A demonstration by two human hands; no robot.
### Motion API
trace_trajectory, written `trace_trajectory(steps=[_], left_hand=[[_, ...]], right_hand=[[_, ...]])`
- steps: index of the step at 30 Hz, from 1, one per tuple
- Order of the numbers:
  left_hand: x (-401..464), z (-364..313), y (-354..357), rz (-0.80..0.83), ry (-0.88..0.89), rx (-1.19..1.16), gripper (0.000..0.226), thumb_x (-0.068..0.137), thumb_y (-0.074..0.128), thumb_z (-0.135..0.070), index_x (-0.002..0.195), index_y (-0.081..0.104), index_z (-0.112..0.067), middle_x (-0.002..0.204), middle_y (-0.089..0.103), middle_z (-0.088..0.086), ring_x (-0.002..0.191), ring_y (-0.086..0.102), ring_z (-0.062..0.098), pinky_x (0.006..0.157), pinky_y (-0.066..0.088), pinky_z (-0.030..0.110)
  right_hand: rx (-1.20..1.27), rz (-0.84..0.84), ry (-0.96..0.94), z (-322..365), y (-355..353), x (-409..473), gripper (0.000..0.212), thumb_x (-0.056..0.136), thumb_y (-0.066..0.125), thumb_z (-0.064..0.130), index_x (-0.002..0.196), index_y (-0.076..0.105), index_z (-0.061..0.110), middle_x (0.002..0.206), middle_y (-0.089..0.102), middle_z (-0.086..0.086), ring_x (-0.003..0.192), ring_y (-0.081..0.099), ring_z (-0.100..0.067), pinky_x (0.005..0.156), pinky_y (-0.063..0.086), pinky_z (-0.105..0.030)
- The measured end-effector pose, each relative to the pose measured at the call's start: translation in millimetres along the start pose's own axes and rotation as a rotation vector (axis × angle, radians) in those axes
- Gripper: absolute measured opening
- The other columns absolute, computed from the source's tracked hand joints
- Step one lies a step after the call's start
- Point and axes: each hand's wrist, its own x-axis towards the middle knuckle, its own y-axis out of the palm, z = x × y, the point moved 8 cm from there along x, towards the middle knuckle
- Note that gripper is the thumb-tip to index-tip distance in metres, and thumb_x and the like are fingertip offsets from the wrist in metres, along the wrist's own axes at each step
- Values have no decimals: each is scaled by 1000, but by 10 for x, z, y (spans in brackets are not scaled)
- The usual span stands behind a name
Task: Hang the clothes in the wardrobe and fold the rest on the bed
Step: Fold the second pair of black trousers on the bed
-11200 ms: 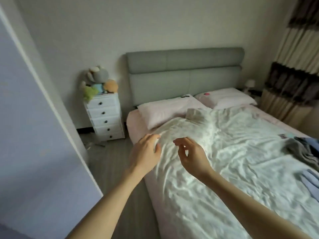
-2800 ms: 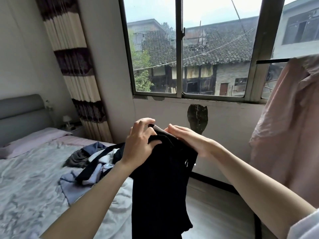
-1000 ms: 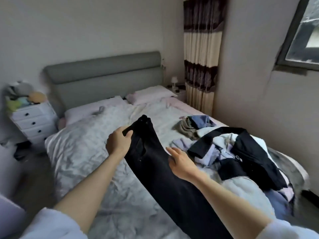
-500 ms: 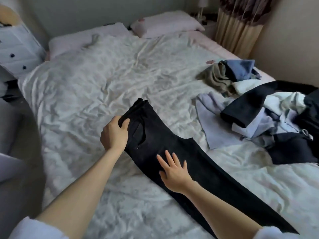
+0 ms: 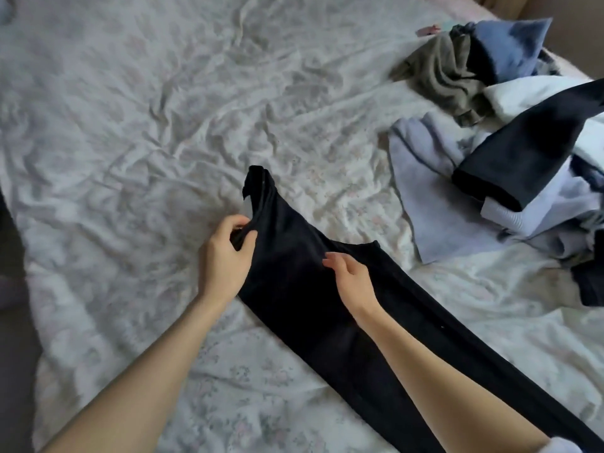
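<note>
A pair of black trousers [image 5: 294,289] lies stretched diagonally on the white floral bedcover [image 5: 157,119], waistband toward the middle of the bed and legs running off to the lower right. My left hand [image 5: 225,259] grips the waistband's left edge, thumb on top. Farther right, my right hand [image 5: 353,279] sits on the seat of the trousers with its fingers bent, pinching the cloth. A taut ridge of fabric runs between the two hands.
A loose pile of clothes fills the right side of the bed: an olive garment [image 5: 438,70], a blue one [image 5: 510,44], a lilac piece [image 5: 425,178] and a dark sleeve [image 5: 529,152]. The bed's left edge drops to dark floor [image 5: 13,322].
My right hand, flat on the trousers half a second ago, now has its fingers bent into the cloth. The left hand has shifted along the waistband. The view has tilted further down.
</note>
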Motion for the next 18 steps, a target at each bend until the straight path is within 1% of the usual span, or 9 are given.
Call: trace_trajectory(steps=[1, 3, 5, 6, 9, 11, 14, 16, 18], left_hand=[[-123, -93, 7, -1, 85, 9, 16, 83, 68, -8, 99, 64, -6, 92, 66, -1, 82, 61, 14, 72, 40, 12], [-355, -303, 50, 24, 275, 14, 14, 82, 70, -6, 95, 65, -3, 92, 67, 4, 82, 60, 11, 76, 43, 11], [-602, -526, 127, 71, 445, 18, 11, 82, 69, -10, 91, 68, -3, 93, 67, 4, 85, 63, 15, 82, 49, 21], [-734, -632, 176, 100, 516, 16, 11, 82, 68, -11, 89, 70, -3, 92, 68, 4, 85, 64, 17, 82, 51, 26], [-1112, -924, 337, 210, 676, -16, 8, 81, 72, -9, 86, 72, -4, 89, 70, 2, 82, 65, 19, 74, 55, 30], [-1313, -1086, 409, 267, 734, -39, 8, 80, 73, -9, 87, 72, -5, 89, 70, 1, 81, 65, 18, 71, 55, 30], [-1583, -1313, 501, 368, 776, -74, 16, 79, 73, -16, 93, 73, -7, 90, 71, -2, 84, 66, 16, 65, 56, 27], [-1749, -1425, 547, 401, 799, -87, 20, 82, 68, -23, 95, 73, -9, 91, 70, -3, 85, 66, 14, 59, 54, 26], [-1818, -1478, 554, 354, 789, -101, 21, 85, 61, -24, 96, 72, -10, 95, 69, -2, 88, 64, 16, 61, 54, 28]], right_hand=[[137, 8, 60, 58, -30, -9, 35, 99, 37, 37, 121, 59, 21, 109, 66, 11, 115, 56, -10, 95, 39, -23], [335, 107, 110, 148, -34, -19, 45, 94, 39, 53, 126, 52, 24, 108, 69, 7, 108, 61, -13, 95, 42, -32], [504, 205, 143, 225, -36, -93, 55, 82, 45, 67, 122, 50, 29, 111, 69, 3, 106, 64, -19, 92, 49, -40], [548, 238, 138, 271, -50, -152, 58, 78, 48, 70, 118, 53, 28, 112, 69, 1, 105, 65, -22, 89, 52, -40], [575, 286, 100, 343, -172, -354, 67, 76, 56, 67, 125, 57, 22, 119, 66, -7, 109, 63, -25, 86, 53, -39], [578, 207, 94, 307, -353, -498, 60, 79, 61, 58, 121, 60, 17, 116, 67, -10, 105, 65, -27, 81, 53, -36], [584, -63, 128, 48, -773, -710, 22, 87, 64, 30, 102, 67, 14, 91, 73, -5, 85, 70, -23, 62, 54, -28], [530, -178, 154, -172, -1002, -870, 9, 89, 59, 18, 93, 67, 15, 79, 73, -1, 76, 69, -20, 62, 52, -31], [424, -236, 174, -379, -1186, -1035, 9, 89, 58, 15, 90, 67, 16, 80, 72, -3, 79, 69, -22, 70, 51, -35]])
